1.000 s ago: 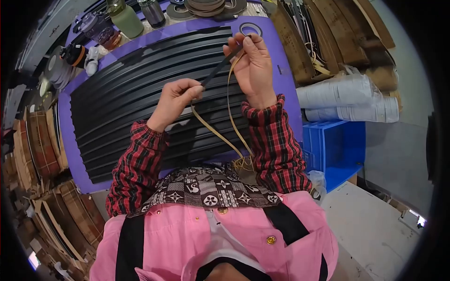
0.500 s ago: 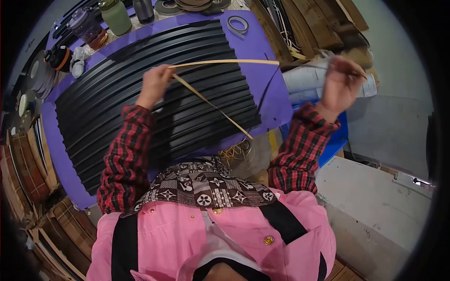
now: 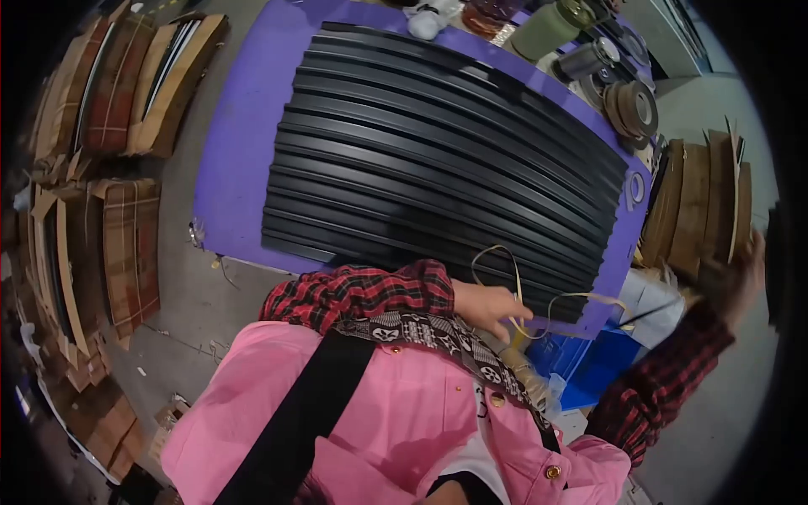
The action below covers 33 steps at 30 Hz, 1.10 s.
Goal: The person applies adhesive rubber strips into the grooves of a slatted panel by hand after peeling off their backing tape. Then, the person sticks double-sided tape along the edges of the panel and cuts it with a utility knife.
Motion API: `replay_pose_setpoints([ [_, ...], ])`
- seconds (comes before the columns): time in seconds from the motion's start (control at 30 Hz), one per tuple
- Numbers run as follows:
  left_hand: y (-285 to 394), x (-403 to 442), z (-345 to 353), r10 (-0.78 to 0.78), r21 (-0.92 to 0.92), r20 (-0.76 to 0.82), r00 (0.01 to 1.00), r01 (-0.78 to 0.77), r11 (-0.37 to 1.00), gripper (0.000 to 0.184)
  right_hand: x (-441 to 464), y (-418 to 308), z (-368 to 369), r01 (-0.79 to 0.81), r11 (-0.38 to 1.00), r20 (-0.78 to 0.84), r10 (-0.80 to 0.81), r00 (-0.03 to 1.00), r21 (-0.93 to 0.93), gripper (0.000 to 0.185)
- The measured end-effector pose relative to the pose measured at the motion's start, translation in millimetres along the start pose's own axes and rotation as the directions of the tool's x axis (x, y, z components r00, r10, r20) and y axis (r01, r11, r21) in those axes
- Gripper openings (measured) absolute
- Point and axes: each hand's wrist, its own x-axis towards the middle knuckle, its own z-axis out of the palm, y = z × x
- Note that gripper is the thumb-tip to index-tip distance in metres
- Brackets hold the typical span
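Note:
Long black ridged strips (image 3: pixel 438 160) lie side by side on the purple table (image 3: pixel 231 168). My left hand (image 3: pixel 488 307) is low in front of the table's near edge, its fingers closed together beside a thin yellowish strip (image 3: pixel 497 247) that curls over the black strips and toward the right corner. Whether the fingers grip that strip is hard to make out. My right hand (image 3: pixel 741 273) is stretched far out to the right, beyond the table, and is smeared by motion. A thin dark strip (image 3: pixel 658 311) runs toward it from the table corner.
A green bottle (image 3: pixel 551 29), a grey jar (image 3: pixel 589 59) and brown tape rolls (image 3: pixel 631 109) stand along the far edge. A grey tape roll (image 3: pixel 635 189) lies at the right. A blue crate (image 3: pixel 602 366) is below the right corner. Cardboard-wrapped bundles (image 3: pixel 130 252) stand at left.
The view has swung left. My hands have parted, the right moving far out to the right and the left dropping toward my body. The yellowish strip, taut before, now hangs in loose curls.

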Motion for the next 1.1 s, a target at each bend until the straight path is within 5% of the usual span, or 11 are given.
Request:
replay_pose_setpoints([
  [0.07, 4.2, -25.8, -50.9, -0.156, 0.031, -0.231, 0.96, 0.168, 0.985, 0.028, -7.3, -14.6, 143.3, -0.012, 1.0, 0.309, 0.015, 0.951, -0.01, 0.039],
  [0.13, -30.6, -85.9, -132.8, 0.016, 0.414, -0.74, 0.672, 0.436, 0.799, 0.017, -26.8, -11.6, 257.5, -0.064, 0.997, 0.623, 0.025, 0.782, 0.04, 0.049],
  [0.17, -33.5, -121.8, -172.9, 0.041, 0.378, -0.871, 0.49, 0.613, 0.694, 0.016, -43.3, -6.8, 303.2, -0.14, 0.989, 0.696, 0.071, 0.715, 0.043, 0.051],
  [0.2, -37.4, -157.4, -209.0, 0.102, 0.341, -0.933, 0.345, 0.757, 0.558, 0.017, -55.7, 2.5, 342.8, -0.196, 0.981, 0.756, 0.114, 0.645, 0.019, 0.049],
  [0.3, -60.6, -223.7, -251.2, 0.218, 0.206, -0.965, 0.146, 0.937, 0.282, 0.02, -106.8, 30.5, 438.7, -0.474, 0.88, 0.9, 0.234, 0.369, -0.034, 0.023],
  [0.33, -59.8, -229.4, -255.9, 0.213, 0.191, -0.968, 0.133, 0.941, 0.281, 0.02, -126.5, 37.5, 466.5, -0.516, 0.854, 0.902, 0.272, 0.335, -0.066, 0.017],
  [0.4, -58.2, -226.9, -258.1, -0.094, 0.005, -0.994, 0.064, 0.849, 0.528, 0.02, -160.7, 59.5, 508.9, -0.494, 0.86, 0.885, 0.322, 0.336, -0.125, 0.014],
  [0.43, -63.1, -226.5, -257.3, -0.071, -0.038, -0.997, 0.002, 0.83, 0.556, 0.017, -169.7, 63.3, 521.3, -0.456, 0.876, 0.894, 0.324, 0.309, -0.16, 0.014],
  [0.53, -63.5, -221.9, -254.0, -0.014, -0.011, -1.0, -0.005, 0.852, 0.524, 0.015, -184.8, 64.4, 537.7, -0.353, 0.894, 0.868, 0.39, 0.308, -0.277, 0.016],
  [0.6, -65.2, -221.6, -251.6, -0.031, -0.026, -0.999, -0.011, 0.848, 0.529, 0.014, -188.1, 64.4, 542.7, -0.239, 0.949, 0.883, 0.284, 0.373, -0.204, 0.02],
  [1.1, -61.5, -218.1, -253.8, 0.028, 0.011, -1.0, -0.005, 0.836, 0.548, 0.014, -191.1, 76.5, 589.3, -0.107, 0.917, 0.822, 0.392, 0.412, -0.384, 0.008],
])
